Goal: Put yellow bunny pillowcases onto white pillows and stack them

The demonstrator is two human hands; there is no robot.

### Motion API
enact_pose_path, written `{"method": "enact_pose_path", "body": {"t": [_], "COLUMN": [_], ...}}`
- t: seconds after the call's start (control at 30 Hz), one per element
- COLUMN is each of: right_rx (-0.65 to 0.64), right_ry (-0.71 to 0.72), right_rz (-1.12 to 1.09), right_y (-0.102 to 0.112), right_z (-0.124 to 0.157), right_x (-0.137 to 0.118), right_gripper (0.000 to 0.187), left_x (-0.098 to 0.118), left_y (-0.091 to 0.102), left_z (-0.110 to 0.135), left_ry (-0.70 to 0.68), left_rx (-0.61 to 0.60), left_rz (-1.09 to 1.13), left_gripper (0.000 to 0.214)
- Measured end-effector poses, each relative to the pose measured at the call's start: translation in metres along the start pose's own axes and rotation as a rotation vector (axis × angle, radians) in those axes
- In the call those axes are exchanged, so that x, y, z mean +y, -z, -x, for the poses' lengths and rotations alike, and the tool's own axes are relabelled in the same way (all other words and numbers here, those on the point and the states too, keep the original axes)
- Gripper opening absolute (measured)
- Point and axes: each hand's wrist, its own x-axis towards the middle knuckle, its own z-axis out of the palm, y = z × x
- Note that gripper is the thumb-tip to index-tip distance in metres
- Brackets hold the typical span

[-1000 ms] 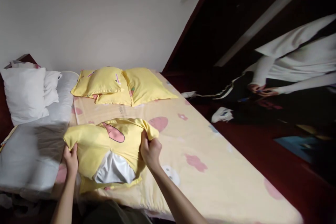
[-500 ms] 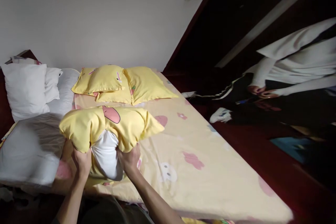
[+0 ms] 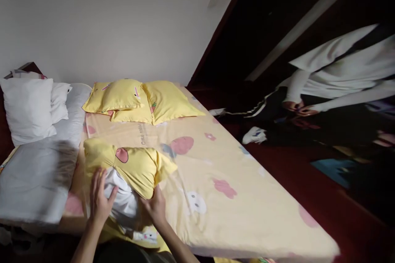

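Head: hands point(image 3: 156, 208) on yellow-cased pillow point(image 3: 131, 172)

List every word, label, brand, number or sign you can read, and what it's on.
Nothing is clearly legible.
Bed sheet: sideways dark lettering in front of the yellow pillows, too small and blurred to read.
Nearest yellow pillowcase: no readable text.
White shoe: dark markings, too blurred to tell.

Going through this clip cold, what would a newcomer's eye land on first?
Probably the bright yellow pillowcase near the front of the bed, with a white pillow showing between the left hand and right hand. Next, likely the yellow pillows at the bed's far end, and another person's white top against the dark right side.
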Motion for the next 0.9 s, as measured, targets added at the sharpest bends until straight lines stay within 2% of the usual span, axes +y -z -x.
{"method": "enact_pose_path", "body": {"t": [0.07, 0.13, 0.17, 0.23, 0.3, 0.37, 0.43, 0.5, 0.57, 0.67, 0.73, 0.8, 0.83, 0.9], "right_rx": [0.019, 0.014, -0.001, -0.054, -0.127, -0.170, -0.117, 0.011, 0.132, 0.244, 0.286, 0.313, 0.330, 0.376], "right_ry": [0.000, -0.004, -0.004, 0.017, 0.060, 0.091, 0.054, -0.046, -0.154, -0.252, -0.284, -0.339, -0.380, -0.477], "right_rz": [0.007, 0.008, 0.011, 0.018, 0.016, 0.024, 0.057, 0.084, 0.063, -0.044, -0.148, -0.248, -0.281, -0.284], "right_y": [-0.002, 0.004, 0.008, 0.017, 0.022, 0.022, 0.019, 0.015, 0.013, 0.017, 0.020, 0.020, 0.017, 0.008], "right_z": [0.003, -0.001, -0.005, -0.012, -0.018, -0.020, -0.020, -0.019, -0.020, -0.021, -0.019, -0.010, -0.004, 0.014], "right_x": [0.016, 0.024, 0.025, 0.025, 0.021, 0.016, 0.008, -0.004, -0.019, -0.042, -0.049, -0.045, -0.037, -0.011], "right_gripper": [0.048, 0.050, 0.052, 0.054, 0.060, 0.067, 0.066, 0.060, 0.058, 0.069, 0.075, 0.075, 0.074, 0.072], "left_x": [-0.009, -0.022, -0.027, -0.033, -0.027, -0.011, 0.013, 0.040, 0.064, 0.088, 0.094, 0.093, 0.091, 0.084], "left_y": [-0.015, -0.022, -0.025, -0.031, -0.039, -0.048, -0.057, -0.062, -0.063, -0.055, -0.049, -0.052, -0.057, -0.079], "left_z": [0.011, 0.015, 0.013, 0.006, -0.002, -0.005, -0.003, -0.001, -0.006, -0.032, -0.057, -0.079, -0.085, -0.083], "left_ry": [0.053, 0.195, 0.250, 0.290, 0.272, 0.247, 0.222, 0.158, 0.030, -0.226, -0.348, -0.396, -0.403, -0.423], "left_rx": [0.040, 0.134, 0.140, 0.078, 0.023, 0.004, -0.025, -0.092, -0.191, -0.329, -0.371, -0.392, -0.419, -0.546], "left_rz": [-0.054, -0.100, -0.106, -0.084, -0.047, -0.020, 0.012, 0.043, 0.055, 0.018, -0.025, -0.088, -0.127, -0.218], "left_gripper": [0.041, 0.031, 0.025, 0.012, 0.019, 0.030, 0.035, 0.039, 0.041, 0.040, 0.037, 0.034, 0.031, 0.025]}}
